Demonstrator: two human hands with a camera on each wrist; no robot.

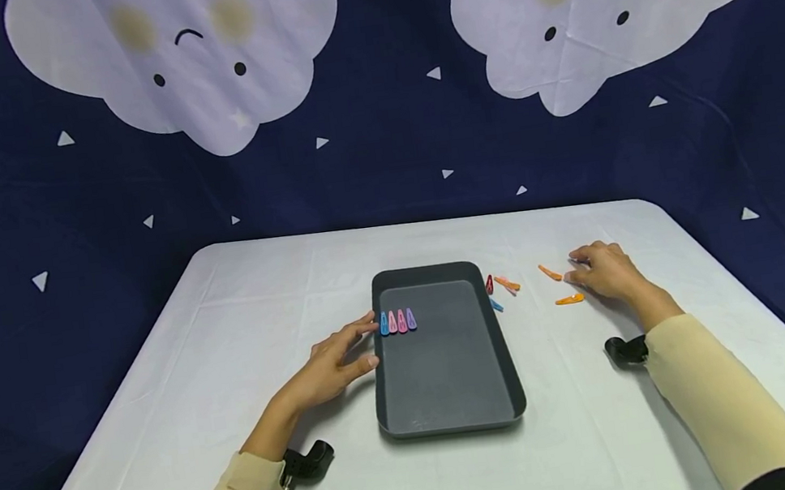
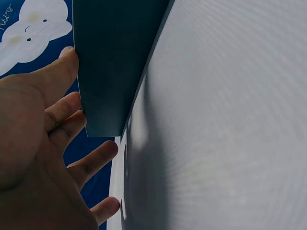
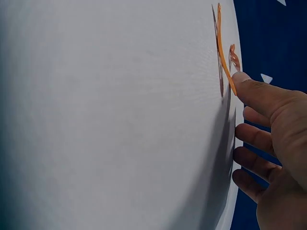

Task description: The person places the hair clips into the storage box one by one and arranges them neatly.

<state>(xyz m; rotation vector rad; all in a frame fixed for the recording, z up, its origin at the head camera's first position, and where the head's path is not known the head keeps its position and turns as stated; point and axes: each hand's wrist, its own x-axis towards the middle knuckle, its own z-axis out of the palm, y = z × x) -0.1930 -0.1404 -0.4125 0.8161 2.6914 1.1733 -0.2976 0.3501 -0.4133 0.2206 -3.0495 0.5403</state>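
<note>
A dark grey tray (image 1: 445, 377) lies on the white table. My left hand (image 1: 330, 365) is at its left rim, fingers loosely spread and the thumb by the side wall; the left wrist view shows that wall close to the fingertips. Just inside this rim, a blue hair clip (image 1: 383, 324), two pink hair clips (image 1: 397, 322) and a purple hair clip (image 1: 411, 319) form a row. Over the table at right, my right hand (image 1: 609, 271) has its fingers loosely bent. Its thumb is beside an orange hair clip (image 3: 222, 52). Another orange hair clip (image 1: 570, 299) lies nearer me.
Beside the tray's right rim lie a red hair clip (image 1: 490, 284), an orange hair clip (image 1: 507, 283) overlapping a pinkish one, and a blue hair clip (image 1: 496, 305). A navy cloth (image 1: 396, 155) with clouds hangs behind the table (image 1: 279, 275).
</note>
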